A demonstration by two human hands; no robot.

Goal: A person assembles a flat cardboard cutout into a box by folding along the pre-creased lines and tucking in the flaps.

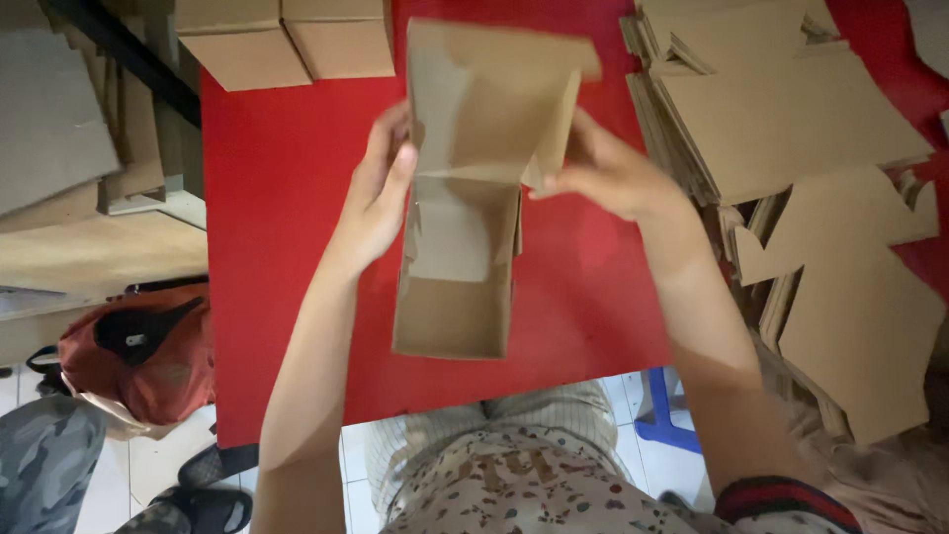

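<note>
Head view: the half-folded brown cardboard box [465, 262] lies lengthwise between both grips, toward the body; left hand [376, 198] and right hand [608, 173] pinch its side flaps, equally near.

two hands, the left hand [381, 193] and the right hand [603, 173], with one half-folded box [465, 237] between them. two finished boxes [287, 40] beyond the left hand. one stack of flat cardboard blanks [791, 129] beside the right hand.

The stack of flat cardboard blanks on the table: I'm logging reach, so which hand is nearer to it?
Right. The right hand grips the half-folded box on the side facing the stack of flat blanks; the left hand holds the box's far side.
</note>
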